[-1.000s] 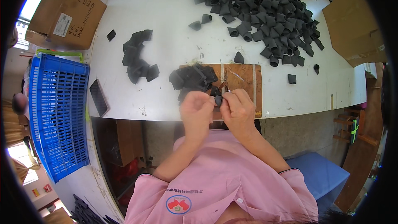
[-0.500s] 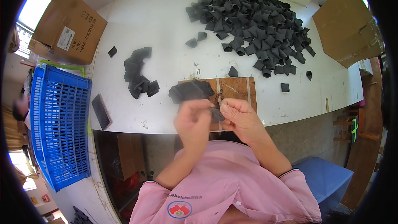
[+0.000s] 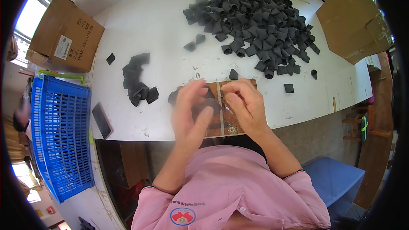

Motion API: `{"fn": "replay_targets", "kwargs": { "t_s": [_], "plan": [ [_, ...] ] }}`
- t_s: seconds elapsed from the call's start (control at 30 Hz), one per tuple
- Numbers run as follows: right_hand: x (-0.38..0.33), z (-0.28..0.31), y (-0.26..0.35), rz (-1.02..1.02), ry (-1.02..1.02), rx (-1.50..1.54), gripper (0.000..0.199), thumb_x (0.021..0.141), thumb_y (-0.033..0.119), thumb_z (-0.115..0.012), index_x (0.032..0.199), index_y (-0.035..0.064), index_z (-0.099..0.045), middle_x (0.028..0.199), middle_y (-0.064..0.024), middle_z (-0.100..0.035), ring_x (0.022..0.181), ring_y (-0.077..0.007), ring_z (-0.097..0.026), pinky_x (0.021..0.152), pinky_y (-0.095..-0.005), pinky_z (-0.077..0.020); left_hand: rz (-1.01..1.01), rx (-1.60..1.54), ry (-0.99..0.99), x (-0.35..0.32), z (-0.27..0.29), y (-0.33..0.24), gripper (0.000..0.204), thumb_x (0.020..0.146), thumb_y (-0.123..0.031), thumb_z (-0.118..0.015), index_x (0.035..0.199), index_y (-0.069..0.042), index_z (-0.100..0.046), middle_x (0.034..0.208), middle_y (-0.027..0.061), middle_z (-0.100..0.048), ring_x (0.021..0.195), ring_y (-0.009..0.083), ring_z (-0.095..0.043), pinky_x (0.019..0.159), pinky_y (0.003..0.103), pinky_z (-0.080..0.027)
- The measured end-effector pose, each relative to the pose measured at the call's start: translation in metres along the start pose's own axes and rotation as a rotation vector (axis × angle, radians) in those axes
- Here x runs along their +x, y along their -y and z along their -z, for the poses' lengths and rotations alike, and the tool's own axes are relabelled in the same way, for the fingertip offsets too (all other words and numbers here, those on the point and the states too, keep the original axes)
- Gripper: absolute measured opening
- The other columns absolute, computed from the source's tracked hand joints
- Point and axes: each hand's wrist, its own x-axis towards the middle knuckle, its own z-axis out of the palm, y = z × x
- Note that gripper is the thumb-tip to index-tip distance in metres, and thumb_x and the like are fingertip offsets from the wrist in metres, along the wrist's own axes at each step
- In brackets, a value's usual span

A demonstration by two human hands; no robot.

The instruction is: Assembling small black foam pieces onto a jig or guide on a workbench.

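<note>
- Far left, a blue plastic crate sits beside the white desk, with a brown cardboard box just above it at the desk's corner.
- A flat dark slab, phone-like, lies near the desk's front edge, next to the crate.
- A single black piece lies alone, and right of it a small stack of flattened black pieces rests on the desk.
- Centre now: the left hand is blurred over the brown wooden board at the desk's front edge, fingers spread and curled; whether they close on anything, I cannot tell.
- A dark piece shows just between the two hands, over the board, touching or nearly touching the left fingers.
- The right hand is right beside it, fingertips pinched together near that dark piece; what sits in the pinch is too small to make out.
- Above the hands, the big heap of black folded pieces spreads across the far side of the desk, a few strays lying apart from it.
- Far right, another cardboard box sits at the desk's edge.
</note>
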Motion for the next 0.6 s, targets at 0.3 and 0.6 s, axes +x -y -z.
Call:
{"fn": "replay_targets", "kwargs": {
  "t_s": [0.3, 0.6],
  "plan": [
    [-0.001, -0.012, 0.019, 0.372, -0.121, -0.31, 0.029, 0.061, 0.01, -0.071, 0.084, 0.0008, -0.056, 0.077, -0.0076, -0.051, 0.065, -0.0214, -0.053, 0.051, -0.0292, -0.0449, 0.271, -0.514, -0.092, -0.001, 0.0, -0.008, 0.011, 0.086, -0.011, -0.053, 0.085, -0.001, -0.055, 0.086, 0.0101, -0.054, 0.084, 0.0203, -0.052, 0.077, 0.032, -0.043],
    [-0.001, -0.007, 0.004, 0.564, -0.075, -0.543, 0.013, 0.059, 0.004, -0.061, 0.07, 0.0019, -0.054, 0.064, -0.0041, -0.042, 0.057, -0.0185, -0.044, 0.046, -0.0278, -0.0375, 0.209, -0.34, -0.085, -0.017, 0.005, 0.002, 0.01, 0.086, -0.012, -0.053, 0.084, -0.002, -0.054, 0.085, 0.0086, -0.055, 0.081, 0.0154, -0.051, 0.073, 0.028, -0.042]
  ]
}}
